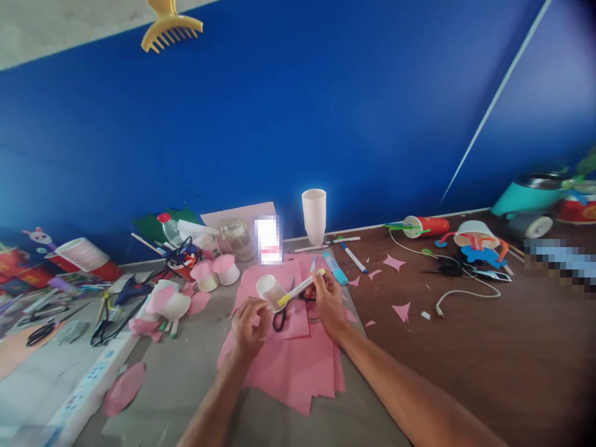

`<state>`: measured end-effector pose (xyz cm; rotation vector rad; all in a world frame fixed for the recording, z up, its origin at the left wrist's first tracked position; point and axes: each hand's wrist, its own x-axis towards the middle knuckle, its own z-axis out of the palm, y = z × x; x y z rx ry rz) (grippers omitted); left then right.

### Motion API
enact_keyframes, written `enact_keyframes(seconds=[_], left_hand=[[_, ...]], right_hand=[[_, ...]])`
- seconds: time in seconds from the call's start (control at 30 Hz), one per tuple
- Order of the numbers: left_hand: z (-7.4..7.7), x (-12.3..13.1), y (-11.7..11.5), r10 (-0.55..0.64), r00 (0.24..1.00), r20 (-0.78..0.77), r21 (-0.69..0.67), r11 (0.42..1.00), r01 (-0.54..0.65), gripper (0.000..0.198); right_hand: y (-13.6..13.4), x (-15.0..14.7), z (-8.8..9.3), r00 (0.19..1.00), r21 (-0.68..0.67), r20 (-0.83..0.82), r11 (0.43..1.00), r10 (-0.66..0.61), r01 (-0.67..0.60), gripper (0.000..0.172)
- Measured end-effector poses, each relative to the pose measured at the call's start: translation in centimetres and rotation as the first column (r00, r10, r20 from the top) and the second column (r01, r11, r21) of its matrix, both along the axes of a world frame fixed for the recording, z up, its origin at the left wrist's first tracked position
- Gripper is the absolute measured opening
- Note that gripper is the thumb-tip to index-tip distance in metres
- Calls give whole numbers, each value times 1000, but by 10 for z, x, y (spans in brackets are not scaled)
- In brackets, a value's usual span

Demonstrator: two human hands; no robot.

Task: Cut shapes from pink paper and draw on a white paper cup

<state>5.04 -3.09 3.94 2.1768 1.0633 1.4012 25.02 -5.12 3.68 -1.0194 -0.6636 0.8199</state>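
My right hand [329,299] grips a white marker [302,288] with yellow ends, pointing toward the left. My left hand [251,324] is loosely curled with its fingers apart, just in front of a white paper cup [269,289]; nothing shows in it. That cup leans on pink paper sheets [288,366] stacked under both hands. Scissors [280,320] with black handles lie on the sheets, partly covered by the cup and marker.
Stacked white cups [314,216] stand by the blue wall. Pink-topped cups [226,269] and a power strip [93,379] are at left. Pink scraps [395,263], a blue marker [354,257], a white cable [465,292] and a red cup [431,226] lie at right.
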Motion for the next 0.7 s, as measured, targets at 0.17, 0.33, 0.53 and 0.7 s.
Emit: enact_keyframes(seconds=[0.17,0.33,0.53,0.7], left_hand=[[-2,5,-1,-60,987,-148,21,998,64,21],[-1,5,-3,-52,978,-202,-50,998,43,16],[3,12,-11,-154,976,-153,-119,983,137,19],[6,20,-20,-241,966,-94,-331,923,198,19]], right_hand=[[-2,-3,5,1000,20,25,1000,7,-7,49],[-8,-10,11,998,32,41,998,50,-51,48],[-17,-16,19,967,55,99,969,235,-241,44],[-29,-27,21,888,96,193,892,418,-441,39]])
